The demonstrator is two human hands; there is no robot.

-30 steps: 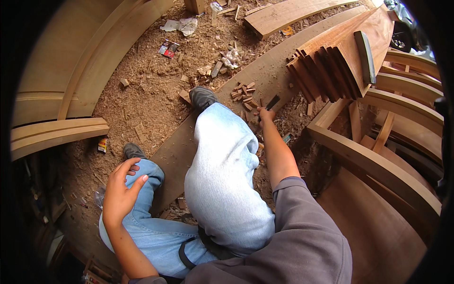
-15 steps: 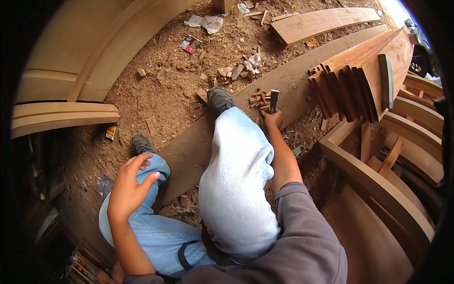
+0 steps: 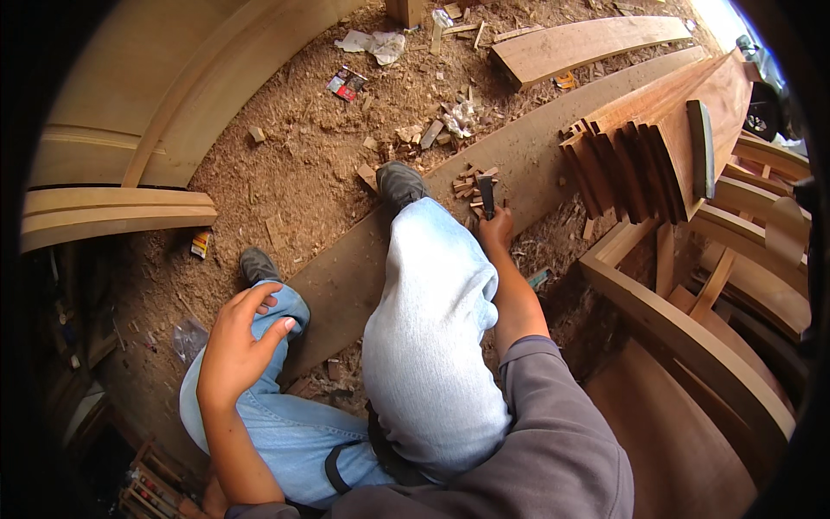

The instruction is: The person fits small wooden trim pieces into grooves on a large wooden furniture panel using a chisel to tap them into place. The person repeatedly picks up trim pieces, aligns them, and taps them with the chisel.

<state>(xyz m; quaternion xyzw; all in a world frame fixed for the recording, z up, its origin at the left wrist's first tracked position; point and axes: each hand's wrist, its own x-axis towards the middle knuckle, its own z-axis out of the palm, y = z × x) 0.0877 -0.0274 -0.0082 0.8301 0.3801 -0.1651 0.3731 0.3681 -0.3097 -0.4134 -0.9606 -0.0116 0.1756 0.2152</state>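
Observation:
My right hand (image 3: 495, 228) is closed around the lower end of a dark hand tool (image 3: 487, 197) with a flat, squared far end; its exact kind is unclear. Just beyond the tool lies a small heap of short wood pieces (image 3: 465, 184) on a long flat board (image 3: 346, 259). My left hand (image 3: 235, 342) hovers by my left knee, thumb apart and fingers loosely bent, with nothing in it. My two shoes are at the board's far edge.
Sawdust and scraps cover the floor. A stack of dark-edged wooden planks (image 3: 635, 169) stands at the right, above curved wooden frames (image 3: 683, 324). A curved plank (image 3: 596, 43) lies at the far right. Large pale wooden panels (image 3: 199, 95) fill the far left.
The tool's far end has tipped left and nearer, and my right hand has shifted slightly. A brown rounded shape has appeared by the frames at the right edge. My left hand stays put.

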